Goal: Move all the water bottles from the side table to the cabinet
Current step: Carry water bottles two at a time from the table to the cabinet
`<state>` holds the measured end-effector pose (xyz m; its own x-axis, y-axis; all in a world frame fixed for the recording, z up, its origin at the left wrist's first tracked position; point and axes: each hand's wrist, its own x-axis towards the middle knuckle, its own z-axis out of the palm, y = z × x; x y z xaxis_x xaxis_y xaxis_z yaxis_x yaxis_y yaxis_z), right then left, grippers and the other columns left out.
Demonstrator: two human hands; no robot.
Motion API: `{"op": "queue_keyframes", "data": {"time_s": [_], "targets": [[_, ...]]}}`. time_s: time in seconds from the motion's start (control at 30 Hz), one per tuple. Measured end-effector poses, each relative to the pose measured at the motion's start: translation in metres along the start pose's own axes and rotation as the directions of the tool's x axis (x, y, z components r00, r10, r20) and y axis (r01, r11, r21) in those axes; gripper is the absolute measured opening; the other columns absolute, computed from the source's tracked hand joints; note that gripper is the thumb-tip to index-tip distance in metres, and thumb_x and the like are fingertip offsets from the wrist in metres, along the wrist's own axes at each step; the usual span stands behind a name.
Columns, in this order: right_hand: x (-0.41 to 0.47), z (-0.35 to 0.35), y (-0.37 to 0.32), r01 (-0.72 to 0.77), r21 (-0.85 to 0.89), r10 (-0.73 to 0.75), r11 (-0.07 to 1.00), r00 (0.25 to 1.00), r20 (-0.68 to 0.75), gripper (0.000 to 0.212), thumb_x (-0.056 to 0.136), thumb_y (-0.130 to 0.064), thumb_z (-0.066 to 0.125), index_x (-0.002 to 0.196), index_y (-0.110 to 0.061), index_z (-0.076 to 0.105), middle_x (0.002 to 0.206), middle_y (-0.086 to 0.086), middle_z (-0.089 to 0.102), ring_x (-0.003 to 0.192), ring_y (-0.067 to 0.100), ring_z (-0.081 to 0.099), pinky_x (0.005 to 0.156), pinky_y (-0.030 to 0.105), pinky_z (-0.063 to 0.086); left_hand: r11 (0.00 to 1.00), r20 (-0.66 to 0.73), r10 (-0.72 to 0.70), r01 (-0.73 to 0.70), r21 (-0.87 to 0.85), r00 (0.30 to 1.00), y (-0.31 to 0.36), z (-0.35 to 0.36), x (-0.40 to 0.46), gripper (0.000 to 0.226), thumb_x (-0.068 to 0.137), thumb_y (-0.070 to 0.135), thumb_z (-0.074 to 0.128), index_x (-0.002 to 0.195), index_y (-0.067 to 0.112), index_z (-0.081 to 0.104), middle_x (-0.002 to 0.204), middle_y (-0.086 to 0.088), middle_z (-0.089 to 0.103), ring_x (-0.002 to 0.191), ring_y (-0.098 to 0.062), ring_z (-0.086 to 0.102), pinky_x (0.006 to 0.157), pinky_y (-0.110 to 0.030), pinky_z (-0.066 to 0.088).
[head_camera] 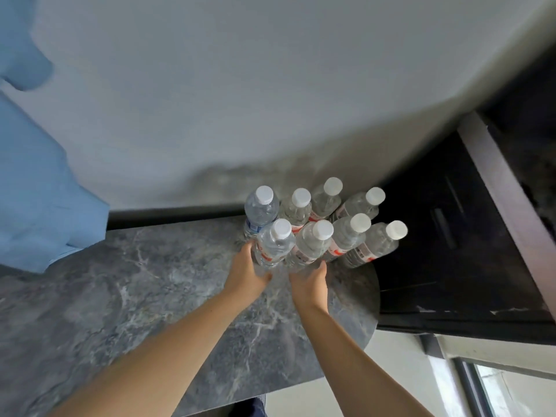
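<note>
Two bare forearms reach in from the bottom edge across the grey marbled worktop. The left hand has its grip wrapped around the base of the front-left bottle, fingers on its far left side and thumb curled in front. The right hand cups the foot of the next bottle, fingertips pressed to it; whether it fully clasps cannot be told. These two stand in a tight cluster of eight clear, white-capped water bottles at the far right corner of the worktop, two rows of four, all upright. The blue-labelled bottle is at the back left. A pale wall rises behind, blue fabric hangs at left, and a dark recess lies at right.
</note>
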<state>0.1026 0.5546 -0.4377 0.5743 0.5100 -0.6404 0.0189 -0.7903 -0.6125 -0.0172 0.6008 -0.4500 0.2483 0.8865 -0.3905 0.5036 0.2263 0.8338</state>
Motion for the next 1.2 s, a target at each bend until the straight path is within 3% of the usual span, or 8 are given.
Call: {"op": "queue_keyframes", "data": {"time_s": [0.1,0.23,0.37,0.53,0.73,0.9,1.03,1.2], "targets": [[-0.032,-0.007,-0.010,-0.088,-0.088,0.095,0.992,0.992,0.083,0.046,0.087,-0.016,0.057,0.129,-0.003,0.042,0.119,0.016,0.060,0.101,0.031,0.058,0.077,0.033,0.043,0.995,0.017,-0.061,0.059,0.086,0.998,0.013,-0.032,-0.032,0.076,0.082,0.021,0.072,0.144,0.013,0.030,0.138,-0.011,0.046,0.122,-0.023,0.047,0.095,-0.025,0.040],[-0.084,-0.013,-0.042,-0.013,-0.305,0.128,0.952,0.924,0.361,0.007,0.089,-0.011,0.054,0.089,-0.007,0.060,0.092,0.015,0.060,0.080,0.022,0.056,0.068,0.029,0.043,0.994,0.000,-0.070,0.070,0.081,0.998,0.036,-0.089,-0.080,0.065,0.088,0.024,0.063,0.144,0.021,0.029,0.133,-0.009,0.048,0.116,-0.017,0.050,0.093,-0.031,0.046],[-0.150,0.003,-0.094,0.300,-0.436,-0.019,0.848,0.841,0.541,0.022,0.093,-0.010,0.050,0.104,0.001,0.066,0.107,0.021,0.069,0.087,0.023,0.066,0.067,0.029,0.052,0.991,-0.078,-0.066,0.075,0.114,0.995,0.056,-0.165,-0.140,0.056,0.091,0.019,0.058,0.141,0.022,0.033,0.129,-0.006,0.054,0.114,-0.013,0.052,0.086,-0.021,0.041],[-0.252,0.066,-0.150,0.619,-0.428,-0.164,0.659,0.673,0.722,0.009,0.092,-0.013,0.050,0.087,-0.015,0.057,0.092,0.009,0.065,0.080,0.020,0.061,0.060,0.023,0.047,0.991,-0.270,-0.016,0.051,0.124,0.963,0.065,-0.263,-0.218,0.048,0.091,0.015,0.059,0.136,0.020,0.042,0.112,-0.002,0.059,0.097,-0.007,0.056,0.067,-0.003,0.041],[-0.415,0.170,-0.169,0.898,-0.266,-0.244,0.350,0.362,0.900,0.015,0.094,-0.013,0.050,0.104,-0.011,0.062,0.097,0.013,0.065,0.091,0.025,0.064,0.073,0.028,0.051,0.966,-0.438,0.000,0.113,0.231,0.899,0.031,-0.390,-0.351,0.047,0.092,0.023,0.058,0.136,0.027,0.042,0.104,0.016,0.053,0.101,-0.002,0.055,0.082,-0.012,0.043],[-0.573,0.260,-0.134,0.988,-0.071,-0.212,0.136,0.099,0.972,0.031,0.096,-0.019,0.049,0.124,-0.008,0.057,0.124,0.013,0.062,0.110,0.029,0.062,0.086,0.031,0.048,0.939,-0.688,-0.084,0.289,0.188,0.721,-0.027,-0.486,-0.506,0.039,0.092,0.019,0.057,0.130,0.019,0.050,0.115,-0.001,0.058,0.108,-0.018,0.058,0.088,-0.024,0.044],[-0.681,0.315,-0.092,0.992,0.116,-0.170,-0.038,-0.121,0.978,0.030,0.095,-0.018,0.049,0.120,-0.005,0.060,0.123,0.016,0.062,0.115,0.032,0.058,0.098,0.038,0.045,0.910,-0.793,-0.144,0.394,0.129,0.592,-0.070,-0.522,-0.620,0.034,0.091,0.017,0.056,0.125,0.015,0.054,0.111,-0.002,0.059,0.105,-0.020,0.058,0.086,-0.021,0.041],[-0.798,0.366,-0.020,0.943,0.293,-0.014,-0.161,-0.299,0.954,0.029,0.095,-0.019,0.049,0.116,-0.004,0.061,0.122,0.014,0.062,0.117,0.027,0.057,0.096,0.031,0.042,0.845,-0.887,-0.177,0.528,0.086,0.428,-0.114,-0.538,-0.741,0.039,0.092,0.018,0.056,0.131,0.017,0.052,0.127,0.000,0.057,0.115,-0.015,0.055,0.098,-0.024,0.041]]}}
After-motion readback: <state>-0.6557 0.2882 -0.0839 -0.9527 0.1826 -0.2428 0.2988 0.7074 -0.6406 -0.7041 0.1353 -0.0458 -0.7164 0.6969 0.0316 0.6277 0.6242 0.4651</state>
